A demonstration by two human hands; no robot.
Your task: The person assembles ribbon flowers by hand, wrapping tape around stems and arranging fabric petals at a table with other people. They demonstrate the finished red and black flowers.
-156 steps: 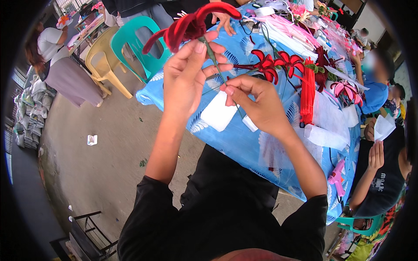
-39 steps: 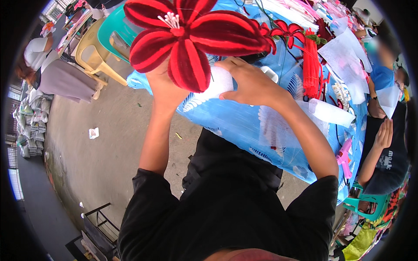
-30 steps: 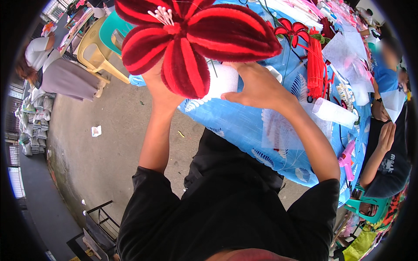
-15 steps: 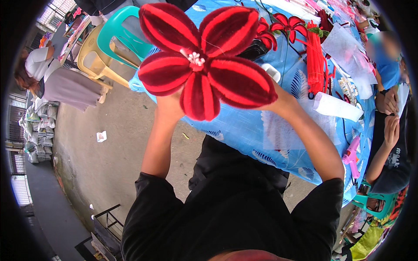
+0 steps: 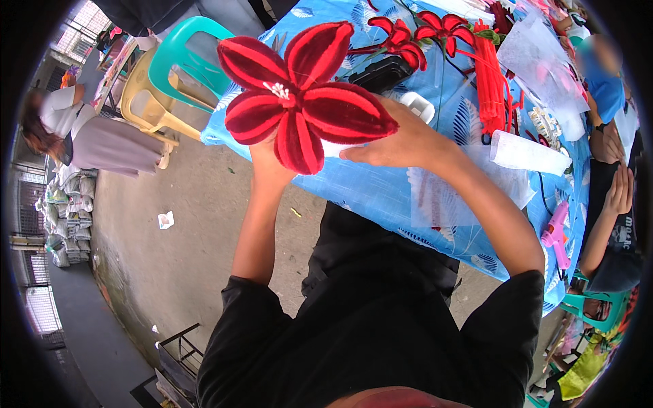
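Note:
A large red velvet flower (image 5: 320,109) with five striped petals and pale stamens faces up toward me, covering much of both hands. My left hand (image 5: 269,161) is under its left side, fingers hidden. My right hand (image 5: 398,141) is closed on a white block (image 5: 335,151), mostly hidden beneath the petals. Behind the flower on the blue patterned tablecloth (image 5: 354,187) lie a black plastic case (image 5: 383,72) and a small white container (image 5: 417,109).
Red flowers (image 5: 445,32), red stem bundles (image 5: 488,85), a white roll (image 5: 530,156) and a pink glue gun (image 5: 556,231) lie rightward. A teal chair (image 5: 166,68) and yellow chair (image 5: 139,102) stand left. People (image 5: 112,143) are on both sides, one's hand (image 5: 619,190) at the right.
The flower was side-on at first, held by its stem; it now faces me over the white block. In the last half second it has shifted slightly left and looks smaller.

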